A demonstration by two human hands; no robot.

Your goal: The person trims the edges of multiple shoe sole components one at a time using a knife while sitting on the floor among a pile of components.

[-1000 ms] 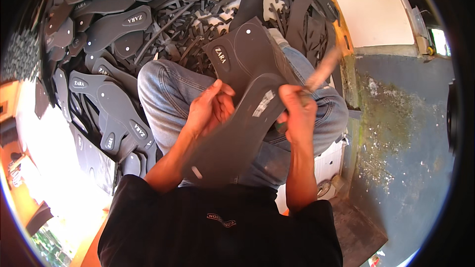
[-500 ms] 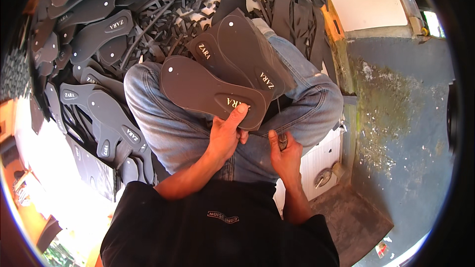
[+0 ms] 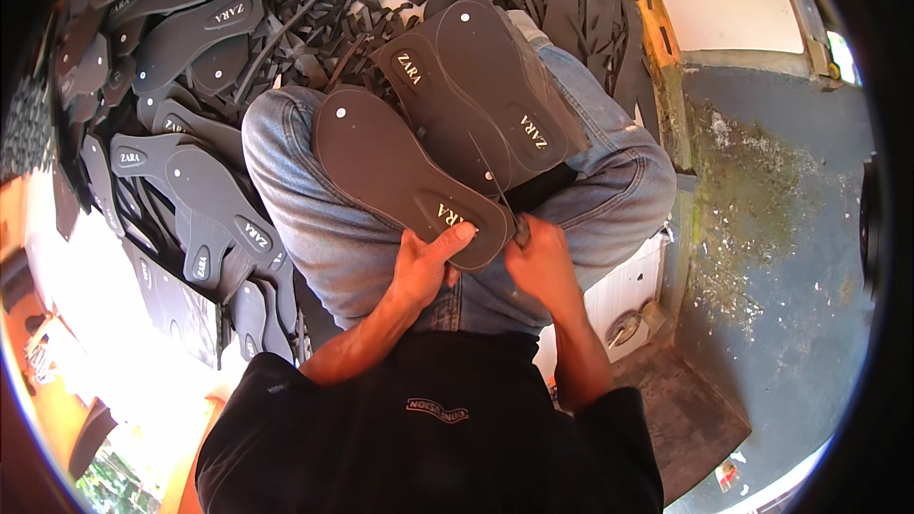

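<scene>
My left hand (image 3: 425, 268) grips a dark sandal sole (image 3: 383, 160) by its heel end, thumb on top over the gold lettering. The sole is tilted across my lap, its wide toe end toward the far left. In my right hand (image 3: 545, 263), closed round the handle, is a knife with a long thin blade (image 3: 493, 174). The blade points away from me and lies along the right edge of the sole, near the heel. Beyond it, a dark sheet (image 3: 481, 71) printed with sole outlines rests on my right thigh.
Loose dark soles (image 3: 205, 181) are heaped at the left. Small offcuts (image 3: 319, 33) litter the floor ahead, with longer strips (image 3: 562, 14) at the far right. A stained blue-grey wall (image 3: 781, 190) stands on the right, near a brown slab (image 3: 690, 428).
My right hand has moved up and in, bringing the knife blade to the sole's right edge. The heel end, square-cornered before, now looks rounded. My left hand keeps its grip.
</scene>
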